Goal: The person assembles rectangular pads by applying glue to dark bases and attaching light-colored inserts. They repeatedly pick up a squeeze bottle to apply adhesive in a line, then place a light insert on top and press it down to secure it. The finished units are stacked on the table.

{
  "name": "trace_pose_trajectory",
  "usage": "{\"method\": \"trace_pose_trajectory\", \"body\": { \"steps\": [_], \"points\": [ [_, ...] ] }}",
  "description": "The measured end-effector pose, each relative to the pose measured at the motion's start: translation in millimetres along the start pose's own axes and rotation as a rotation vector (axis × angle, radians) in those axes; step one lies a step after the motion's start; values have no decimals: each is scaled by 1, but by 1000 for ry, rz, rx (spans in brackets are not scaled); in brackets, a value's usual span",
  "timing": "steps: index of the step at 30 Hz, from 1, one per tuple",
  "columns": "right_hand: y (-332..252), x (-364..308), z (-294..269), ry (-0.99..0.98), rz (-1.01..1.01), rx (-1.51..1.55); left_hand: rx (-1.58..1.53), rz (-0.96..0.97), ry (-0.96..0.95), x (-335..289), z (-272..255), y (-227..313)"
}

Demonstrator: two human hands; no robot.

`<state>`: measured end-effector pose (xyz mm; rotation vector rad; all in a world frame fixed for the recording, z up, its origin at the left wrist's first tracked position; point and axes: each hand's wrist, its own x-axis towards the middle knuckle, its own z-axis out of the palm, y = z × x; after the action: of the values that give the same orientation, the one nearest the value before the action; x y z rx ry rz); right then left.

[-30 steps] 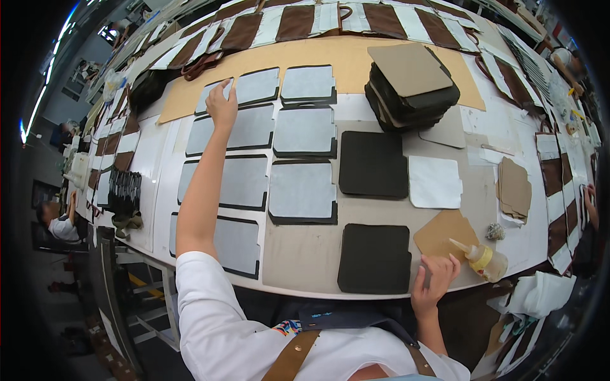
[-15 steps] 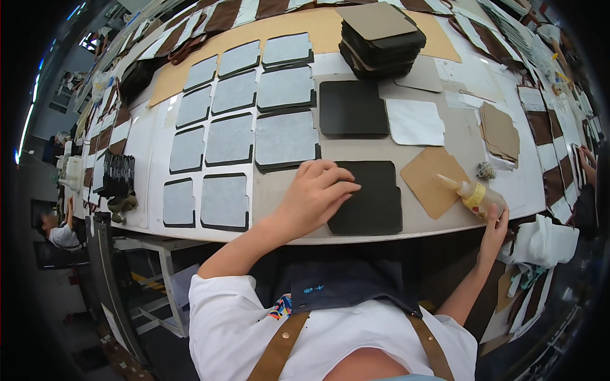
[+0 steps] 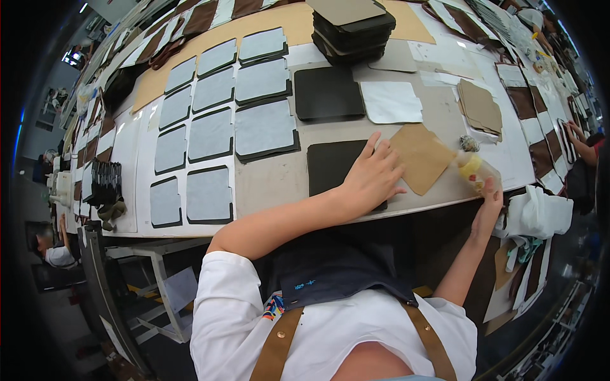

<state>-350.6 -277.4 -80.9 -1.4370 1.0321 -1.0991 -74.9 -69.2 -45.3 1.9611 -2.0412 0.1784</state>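
My left hand (image 3: 375,176) lies over the right part of a black rectangular panel (image 3: 327,162) near the table's front edge. Its fingers are spread and hold nothing; the fingertips reach the left side of a tan card (image 3: 419,155) set askew. At the right, my right hand (image 3: 489,198) is closed around the lower end of a clear squeeze bottle (image 3: 478,173) with a yellow band. The bottle, blurred, tilts with its nozzle toward the tan card's right corner. Farther back lie another black panel (image 3: 329,94) and a white sheet (image 3: 391,102).
Rows of grey-faced, black-edged panels (image 3: 211,138) cover the table's left. A tall stack of dark panels (image 3: 352,35) stands at the back. Right of the bottle's far end are a small crumpled lump (image 3: 469,143) and brown cards (image 3: 480,109). White cloth (image 3: 540,211) hangs beyond the right edge.
My left hand has moved right across the near black panel to the tan card, its fingers spreading. The bottle has shifted slightly in my right hand. The whole view has also shifted.
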Motion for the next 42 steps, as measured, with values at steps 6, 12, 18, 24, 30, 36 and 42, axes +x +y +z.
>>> {"method": "trace_pose_trajectory", "body": {
  "steps": [6,12,18,24,30,36,42],
  "points": [
    [-32,-13,13,238,-21,625,-61,-53,3,-7,-6,-2],
    [-44,-49,48,30,-113,475,-238,-233,201,-60,-46,-12],
    [-69,-82,112,-167,-270,252,-156,-494,355,-129,-53,-29],
    [-70,-94,133,-190,-390,94,-131,-579,440,-149,-44,-34],
    [-71,-94,137,-201,-442,-9,-145,-611,460,-150,-43,-34],
    [-69,-95,138,-185,-473,-59,-156,-592,464,-153,-39,-39],
    [-67,-94,138,-190,-489,-82,-159,-604,455,-153,-38,-39]
  ]
}}
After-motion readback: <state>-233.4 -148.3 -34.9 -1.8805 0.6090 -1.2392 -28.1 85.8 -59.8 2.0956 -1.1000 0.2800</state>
